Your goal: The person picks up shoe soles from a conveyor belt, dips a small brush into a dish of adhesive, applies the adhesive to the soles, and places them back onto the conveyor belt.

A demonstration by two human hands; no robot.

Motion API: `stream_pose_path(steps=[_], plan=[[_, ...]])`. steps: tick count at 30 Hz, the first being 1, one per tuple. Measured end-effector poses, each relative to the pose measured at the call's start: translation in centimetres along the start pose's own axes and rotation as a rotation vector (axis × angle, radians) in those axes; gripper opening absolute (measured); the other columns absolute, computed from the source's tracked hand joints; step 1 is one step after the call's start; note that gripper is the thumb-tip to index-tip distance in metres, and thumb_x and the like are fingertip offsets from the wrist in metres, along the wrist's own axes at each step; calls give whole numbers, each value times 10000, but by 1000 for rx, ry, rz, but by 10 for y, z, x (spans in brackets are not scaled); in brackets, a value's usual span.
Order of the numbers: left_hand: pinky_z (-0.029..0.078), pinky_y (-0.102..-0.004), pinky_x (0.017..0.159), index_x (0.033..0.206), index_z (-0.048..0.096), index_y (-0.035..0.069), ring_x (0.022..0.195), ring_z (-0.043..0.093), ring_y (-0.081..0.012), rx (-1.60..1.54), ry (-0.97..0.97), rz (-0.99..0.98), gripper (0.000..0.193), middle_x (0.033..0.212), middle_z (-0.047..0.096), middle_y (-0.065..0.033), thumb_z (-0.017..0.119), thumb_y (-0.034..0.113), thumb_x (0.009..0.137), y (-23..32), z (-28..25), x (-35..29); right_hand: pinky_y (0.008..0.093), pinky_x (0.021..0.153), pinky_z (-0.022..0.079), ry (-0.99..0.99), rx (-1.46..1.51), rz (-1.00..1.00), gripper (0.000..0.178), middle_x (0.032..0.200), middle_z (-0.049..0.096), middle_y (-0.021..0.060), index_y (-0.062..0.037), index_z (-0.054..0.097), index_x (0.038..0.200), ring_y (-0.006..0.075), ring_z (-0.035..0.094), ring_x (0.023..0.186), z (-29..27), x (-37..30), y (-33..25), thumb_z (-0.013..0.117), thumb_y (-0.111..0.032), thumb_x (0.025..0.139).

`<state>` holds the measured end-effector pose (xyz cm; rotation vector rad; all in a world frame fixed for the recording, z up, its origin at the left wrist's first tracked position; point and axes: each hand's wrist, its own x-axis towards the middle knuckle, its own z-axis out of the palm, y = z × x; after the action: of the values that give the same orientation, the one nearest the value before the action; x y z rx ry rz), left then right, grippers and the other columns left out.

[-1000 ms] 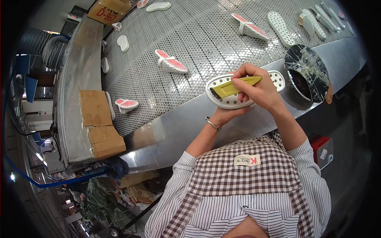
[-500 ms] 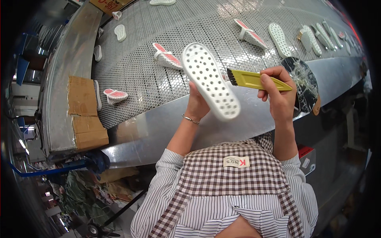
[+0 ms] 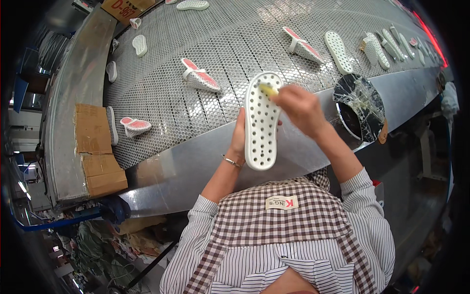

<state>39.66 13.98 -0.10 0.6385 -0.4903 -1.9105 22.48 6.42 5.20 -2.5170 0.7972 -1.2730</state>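
Note:
A white shoe sole (image 3: 262, 134) dotted with round hollows is held up in front of me, nearly upright, its hollowed face toward me. My left hand (image 3: 238, 133) grips it from behind along the left side, and a few fingertips show at its right edge. My right hand (image 3: 302, 110) is closed round a yellow-handled brush (image 3: 268, 90), blurred by motion. The brush's end lies at the upper part of the sole; its bristles cannot be made out. To the right of that hand sits a round pot (image 3: 360, 105) wrapped in black and clear plastic.
A perforated metal conveyor (image 3: 235, 44) carries white soles (image 3: 338, 53) and pink-lined strap slippers (image 3: 200, 76). A smooth metal ledge (image 3: 196, 171) runs along its near side. Cardboard (image 3: 93, 130) covers part of the metal side wall at left, and a carton (image 3: 125, 10) stands at the far left.
The brush has come leftward from beside the sole to its upper face. The sole has turned more upright and sits slightly lower.

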Motion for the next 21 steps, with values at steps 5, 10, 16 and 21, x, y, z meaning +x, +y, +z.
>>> stream_pose_path(steps=[5, 10, 16, 21], plan=[[585, -344, 688, 1313, 447, 25, 842, 671, -245, -57, 75, 142, 732, 1062, 637, -217, 135, 591, 969, 10, -14, 19, 332, 584, 519, -194, 290, -56, 185, 839, 627, 76, -72, 665, 902, 226, 639, 688, -10, -34, -40, 703, -38, 724], [591, -331, 660, 1346, 413, 33, 833, 675, -244, -42, 87, 143, 733, 1073, 632, -229, 137, 597, 968, 14, -24, 27, 289, 568, 499, -307, 539, 129, 95, 878, 635, 65, -48, 654, 894, 175, 628, 676, -27, -31, -37, 686, -41, 805], [596, -399, 702, 1374, 380, 24, 942, 656, -316, -21, 112, 165, 754, 1146, 596, -245, 154, 612, 959, 14, -14, 25, 188, 523, 455, 128, 996, 820, 133, 823, 641, 55, -4, 595, 971, 61, 579, 600, -14, -21, -28, 614, -125, 920], [567, -376, 801, 1371, 381, 19, 988, 643, -291, -54, 66, 157, 758, 1160, 596, -237, 135, 608, 963, 13, -12, 18, 188, 505, 462, 23, 1080, 941, 134, 820, 642, 71, -4, 586, 965, 67, 593, 590, 6, -40, -39, 617, -125, 917]])
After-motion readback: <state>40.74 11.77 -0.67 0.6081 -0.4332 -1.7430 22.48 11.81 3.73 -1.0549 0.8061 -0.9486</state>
